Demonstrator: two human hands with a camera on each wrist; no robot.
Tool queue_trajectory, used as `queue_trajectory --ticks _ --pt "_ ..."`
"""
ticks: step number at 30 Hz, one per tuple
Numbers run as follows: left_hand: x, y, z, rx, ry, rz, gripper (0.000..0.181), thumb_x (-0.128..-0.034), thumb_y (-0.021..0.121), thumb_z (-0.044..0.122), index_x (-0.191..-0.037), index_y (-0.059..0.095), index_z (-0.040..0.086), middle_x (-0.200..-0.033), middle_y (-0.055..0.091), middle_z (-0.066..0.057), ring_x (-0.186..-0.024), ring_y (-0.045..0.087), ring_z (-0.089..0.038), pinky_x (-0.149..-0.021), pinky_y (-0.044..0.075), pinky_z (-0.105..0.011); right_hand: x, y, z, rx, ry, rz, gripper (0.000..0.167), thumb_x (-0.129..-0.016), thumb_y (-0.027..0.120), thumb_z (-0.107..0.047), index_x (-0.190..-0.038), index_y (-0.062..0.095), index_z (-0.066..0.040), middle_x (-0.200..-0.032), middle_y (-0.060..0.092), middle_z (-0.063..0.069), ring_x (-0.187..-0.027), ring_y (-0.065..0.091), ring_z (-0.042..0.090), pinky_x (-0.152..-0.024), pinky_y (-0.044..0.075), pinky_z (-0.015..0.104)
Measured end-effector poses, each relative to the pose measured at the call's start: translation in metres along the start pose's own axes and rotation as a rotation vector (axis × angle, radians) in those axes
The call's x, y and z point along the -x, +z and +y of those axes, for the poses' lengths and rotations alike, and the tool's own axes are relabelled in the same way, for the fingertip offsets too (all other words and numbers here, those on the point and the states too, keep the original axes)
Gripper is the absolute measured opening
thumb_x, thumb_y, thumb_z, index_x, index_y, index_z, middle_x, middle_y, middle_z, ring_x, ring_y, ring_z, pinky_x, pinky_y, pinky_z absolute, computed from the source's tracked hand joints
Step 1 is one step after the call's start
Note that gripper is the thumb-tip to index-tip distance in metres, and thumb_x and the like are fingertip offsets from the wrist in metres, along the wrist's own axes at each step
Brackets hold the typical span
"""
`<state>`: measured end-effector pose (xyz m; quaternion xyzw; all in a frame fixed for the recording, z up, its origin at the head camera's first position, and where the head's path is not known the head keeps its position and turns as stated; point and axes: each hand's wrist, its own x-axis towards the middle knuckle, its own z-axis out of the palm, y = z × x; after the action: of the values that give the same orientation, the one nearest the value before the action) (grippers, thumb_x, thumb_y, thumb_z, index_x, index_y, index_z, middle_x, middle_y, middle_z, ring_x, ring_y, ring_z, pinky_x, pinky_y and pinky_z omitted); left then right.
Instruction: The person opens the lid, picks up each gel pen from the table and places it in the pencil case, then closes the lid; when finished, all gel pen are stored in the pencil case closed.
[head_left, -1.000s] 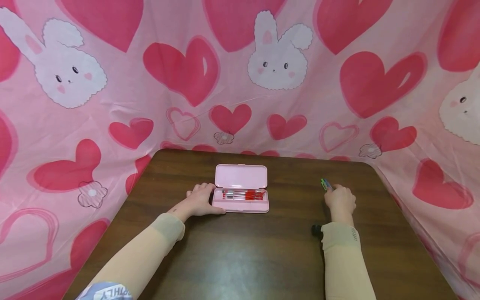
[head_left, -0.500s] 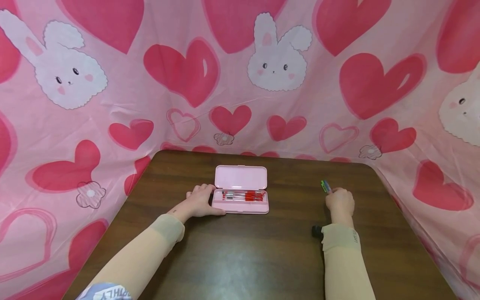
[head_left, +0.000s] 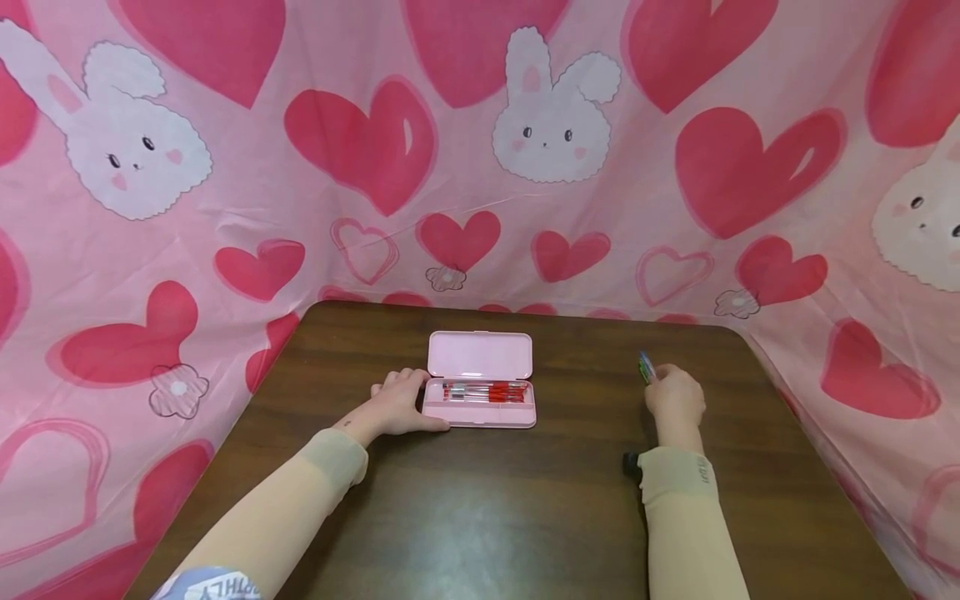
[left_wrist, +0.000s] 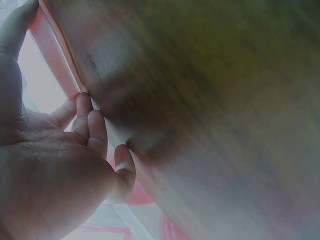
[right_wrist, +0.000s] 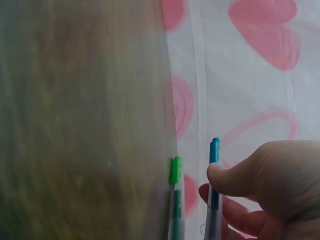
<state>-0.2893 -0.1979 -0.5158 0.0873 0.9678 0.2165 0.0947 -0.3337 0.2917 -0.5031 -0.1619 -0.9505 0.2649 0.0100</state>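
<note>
A pink pencil case [head_left: 480, 412] lies with its lid [head_left: 480, 355] folded back, several clear pens with red parts [head_left: 487, 392] in its rear compartment. My left hand [head_left: 397, 404] holds the case's left end, thumb at the front edge and fingers round the left and back side. To the right, my right hand [head_left: 675, 404] pinches a blue-topped pen [right_wrist: 214, 152] between thumb and fingers. Beside that pen, apart from the fingers, a green-topped pen [right_wrist: 176, 172] appears in the right wrist view. Its lower part runs out of the frame.
A brown wooden table [head_left: 517, 508] carries everything. Pink heart-patterned cloth [head_left: 465, 167] hangs behind it and along both sides. A small black object [head_left: 632, 464] shows at the right sleeve's cuff.
The blue pen's tip has shifted left over the green one, and my right hand has turned and risen slightly. My left hand and the pencil case stay in place.
</note>
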Motion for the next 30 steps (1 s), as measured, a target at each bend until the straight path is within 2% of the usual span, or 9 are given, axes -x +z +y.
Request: queue_trajectory --ticks 11,19,25,30 --pt "0.001 0.002 -0.004 0.005 -0.004 -0.013 0.109 -0.0740 0.087 0.079 -0.155 0.052 0.014 -0.150 0.059 -0.012 -0.137 0.047 -0.034 -0.110 0.039 -0.062 0.012 0.020 -0.032 0.028 -0.157 0.073 0.036 -0.111 0.056 -0.023 -0.142 0.069 -0.009 -0.139 0.071 0.027 -0.128 0.063 0.056 -0.096 0.048 0.066" --pt "0.001 0.001 -0.004 0.002 -0.002 -0.011 0.109 -0.0739 0.088 0.078 -0.155 0.052 0.014 -0.151 0.058 -0.012 -0.138 0.047 -0.034 -0.110 0.040 -0.063 0.023 0.031 -0.056 0.048 -0.288 0.102 0.031 -0.110 0.059 -0.020 -0.136 0.072 -0.008 -0.132 0.072 0.026 -0.125 0.061 0.057 -0.104 0.047 0.072" --pt "0.001 0.000 -0.003 0.005 0.002 -0.015 0.109 -0.0739 0.088 0.077 -0.155 0.051 0.014 -0.151 0.058 -0.013 -0.138 0.047 -0.034 -0.111 0.039 -0.063 0.035 0.040 -0.076 0.059 -0.393 0.150 0.027 -0.108 0.066 -0.018 -0.131 0.076 -0.008 -0.125 0.075 0.022 -0.119 0.064 0.055 -0.101 0.051 0.069" --pt "0.000 -0.001 -0.001 0.010 0.005 -0.012 0.108 -0.0742 0.088 0.077 -0.155 0.052 0.015 -0.150 0.059 -0.012 -0.137 0.047 -0.034 -0.112 0.039 -0.063 0.045 0.046 -0.094 0.070 -0.460 0.159 0.025 -0.107 0.068 -0.018 -0.129 0.077 -0.009 -0.125 0.076 0.021 -0.116 0.065 0.052 -0.098 0.052 0.068"
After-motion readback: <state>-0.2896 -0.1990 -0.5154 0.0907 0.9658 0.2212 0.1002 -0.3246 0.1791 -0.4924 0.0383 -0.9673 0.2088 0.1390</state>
